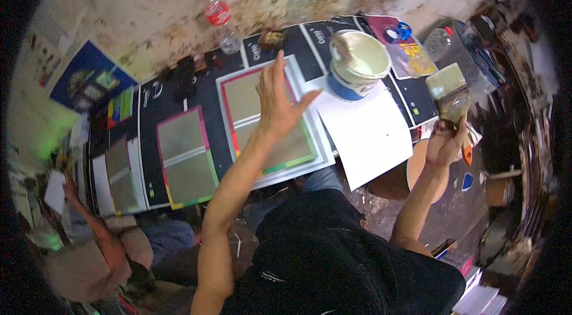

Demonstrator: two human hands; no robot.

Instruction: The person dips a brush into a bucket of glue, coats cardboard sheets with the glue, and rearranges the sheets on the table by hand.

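The person's left hand (277, 100) is spread open over the middle of the bench, thumb out to the right and fingers pointing to the far side, with nothing in its grasp that I can see. Beneath it lies a pale-bordered board (325, 151) with two grey panels edged in pink and green; whether the fingers touch it, I can't tell. The right hand (445, 145) is closed round a wide brush (454, 100) off the bench's right side, its broad pale end pointing to the far side. Between the hands a tub (347, 90) of white stuff stands upright at the far end of a white sheet (372, 142) — that sheet hangs past the bench's near edge. Left of the pale-bordered board is a second panelled piece (189, 160), lying on the black bench covering (223, 157). A red-capped bottle (217, 11) stands at the far side, and another clear bottle (438, 44) to the far right. At the far left sits a co-worker — one hand (71, 189) on a white sheet of their own.
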